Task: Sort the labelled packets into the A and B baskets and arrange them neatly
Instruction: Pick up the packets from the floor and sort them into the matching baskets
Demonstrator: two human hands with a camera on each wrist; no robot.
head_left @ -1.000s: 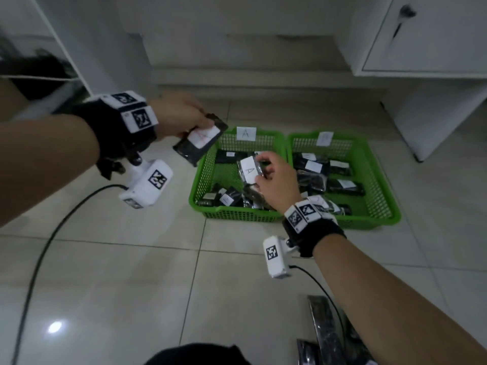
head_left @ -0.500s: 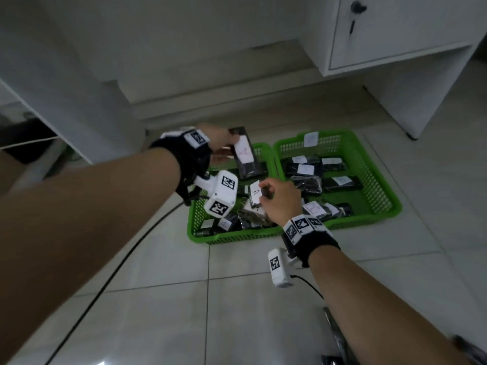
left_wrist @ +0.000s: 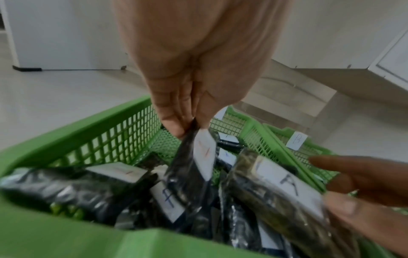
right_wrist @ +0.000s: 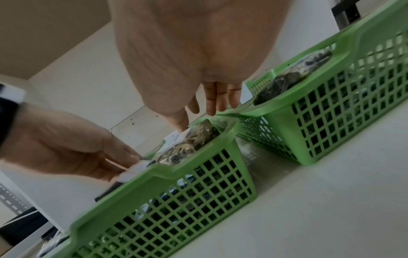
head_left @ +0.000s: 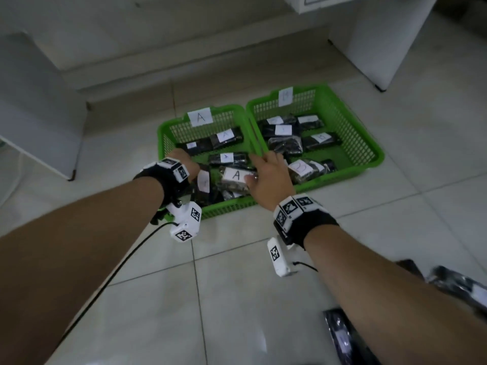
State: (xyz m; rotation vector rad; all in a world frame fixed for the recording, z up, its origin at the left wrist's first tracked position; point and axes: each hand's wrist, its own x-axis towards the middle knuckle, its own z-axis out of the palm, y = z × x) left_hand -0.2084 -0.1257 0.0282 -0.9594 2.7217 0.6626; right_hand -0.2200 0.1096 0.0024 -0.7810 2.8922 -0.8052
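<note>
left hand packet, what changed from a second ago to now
The left hand carried its packet from up beside the A basket down into it, still pinching the top edge. The right hand stayed on an A packet. Both baskets stayed put.

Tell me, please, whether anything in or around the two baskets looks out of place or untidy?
Yes. In the A basket the near packets are heaped crookedly, and the left hand pinches a packet standing on end there. The B basket is tidier, though its near packets lie askew. Dark packets lie unsorted on the floor at lower right.
</note>
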